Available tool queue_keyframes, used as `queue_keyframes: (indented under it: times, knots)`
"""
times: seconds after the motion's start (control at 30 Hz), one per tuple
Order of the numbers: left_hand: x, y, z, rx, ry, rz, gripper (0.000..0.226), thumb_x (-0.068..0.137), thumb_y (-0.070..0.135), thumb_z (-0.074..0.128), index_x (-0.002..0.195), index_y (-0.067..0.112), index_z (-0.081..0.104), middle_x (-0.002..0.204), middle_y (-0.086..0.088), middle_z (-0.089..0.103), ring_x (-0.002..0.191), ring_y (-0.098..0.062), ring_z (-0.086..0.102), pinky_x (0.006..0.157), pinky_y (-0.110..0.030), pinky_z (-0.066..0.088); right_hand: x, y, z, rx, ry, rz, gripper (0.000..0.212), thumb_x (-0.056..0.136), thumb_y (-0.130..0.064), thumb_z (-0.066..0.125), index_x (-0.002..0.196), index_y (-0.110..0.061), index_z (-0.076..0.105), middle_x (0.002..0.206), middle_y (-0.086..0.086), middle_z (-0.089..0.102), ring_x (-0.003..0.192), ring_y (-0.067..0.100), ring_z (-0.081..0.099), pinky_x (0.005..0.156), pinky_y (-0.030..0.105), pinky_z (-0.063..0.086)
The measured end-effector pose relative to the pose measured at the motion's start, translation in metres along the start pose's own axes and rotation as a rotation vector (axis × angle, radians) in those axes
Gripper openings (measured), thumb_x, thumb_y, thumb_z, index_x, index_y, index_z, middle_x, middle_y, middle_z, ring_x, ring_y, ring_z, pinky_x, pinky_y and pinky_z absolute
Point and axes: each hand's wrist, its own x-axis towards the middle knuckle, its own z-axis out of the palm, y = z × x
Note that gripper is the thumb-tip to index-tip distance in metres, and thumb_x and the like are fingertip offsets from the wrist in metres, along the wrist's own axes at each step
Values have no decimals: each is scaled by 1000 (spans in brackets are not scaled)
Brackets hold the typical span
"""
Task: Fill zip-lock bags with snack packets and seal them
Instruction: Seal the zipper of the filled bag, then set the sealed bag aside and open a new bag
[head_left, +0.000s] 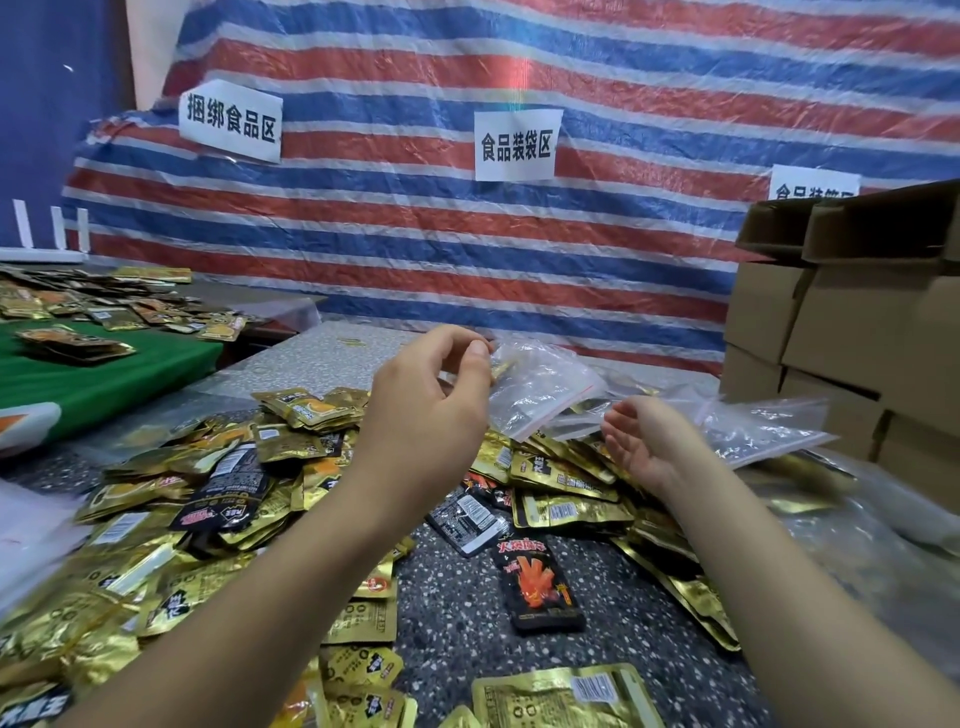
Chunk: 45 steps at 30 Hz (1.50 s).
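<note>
A person's two bare forearms reach forward over a speckled dark surface (457, 618) heaped with small snack packets.

The left hand (426, 410) is raised near the centre of the view. Its thumb and fingers (475, 353) are curled together, pinching the top edge of a clear zip-lock bag (540, 387) with a red seal line. The bag hangs toward 3 o'clock from the pinch, and something small and gold shows inside it near the fingers, too blurred to identify.

The right hand (644, 441) sits at 4 o'clock from the left hand, palm turned upward, fingers loosely curved and holding nothing. It is just below the bag's lower edge; whether it touches the bag cannot be told.

More clear zip-lock bags (753, 431) lie in a loose stack at 3 o'clock of the right hand.

Gold snack packets (171, 519) cover the surface from 9 o'clock round to 6 o'clock, with more under both hands. One black packet with orange-red print (537, 587) lies alone between the forearms.

Stacked cardboard boxes (852, 332) stand at 3 o'clock. A red, white and blue striped tarp (467, 249) hangs behind, carrying white paper signs (517, 145) with Chinese characters. At 9 o'clock, a green cloth (104, 374) holds more packets.
</note>
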Motion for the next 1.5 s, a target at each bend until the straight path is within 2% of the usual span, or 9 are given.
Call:
queue_keyframes:
  times: [0.2,0.4,0.5,0.67,0.77,0.87,1.1,1.33,1.5]
  knots:
    - [2,-7,0,41,3,3,21,100,32,48,85,31,63,78,11,67,65,-16,66,56,-37,52,-28,9,9,-76,-13,-122,41,104,-42,46,74,-14,50,47,-3,46,48,14,52,50,27,43]
    - [-2,-20,5,186,-116,-42,23,100,33,48,86,25,64,77,6,68,65,-16,65,59,-40,52,-50,20,18,-158,-250,-267,23,102,-23,51,87,-7,57,69,2,60,64,12,60,55,23,49]
    - [-3,-25,7,235,-147,-48,23,101,32,49,85,26,65,75,11,67,65,-9,64,60,-31,51,-55,23,23,-283,-235,-340,31,103,-30,50,84,-7,57,53,-1,56,53,12,57,52,25,46]
    - [-6,-26,7,302,-215,-73,28,101,34,47,85,19,65,76,2,67,70,-19,65,67,-43,54,-61,25,32,-265,-212,-321,37,104,-45,43,76,-21,49,40,-4,46,45,16,55,54,30,42]
    - [-6,-27,1,432,-257,-48,29,100,36,48,83,20,64,73,5,63,68,-13,59,59,-34,47,-64,26,32,-277,-303,-344,45,103,-42,46,70,-12,52,46,-1,49,47,14,52,56,30,41]
    - [3,-37,-22,681,-333,-64,29,101,35,45,81,20,59,70,5,59,65,-12,54,54,-28,37,-66,28,32,-308,-373,-373,31,102,-29,50,84,-5,59,63,2,62,59,12,58,55,25,48]
    - [18,-85,-148,1278,-307,-467,38,103,37,37,108,8,62,105,-14,65,86,-27,59,80,-35,52,-68,33,42,-314,-263,-323,44,104,-43,42,78,-10,54,43,-7,53,44,8,56,61,32,49]
    - [-9,-121,-212,1408,-283,-904,59,101,43,40,146,4,34,148,-22,42,129,-37,47,101,-39,43,-71,34,48,-318,-354,-244,56,105,-49,33,73,-9,55,48,3,55,44,15,58,55,33,48]
    - [-27,-136,-221,1448,-321,-833,43,104,30,41,138,3,44,143,-14,50,128,-27,51,102,-33,44,-73,33,49,-364,-342,-243,53,107,-44,36,74,-8,56,47,3,55,43,15,56,52,30,46]
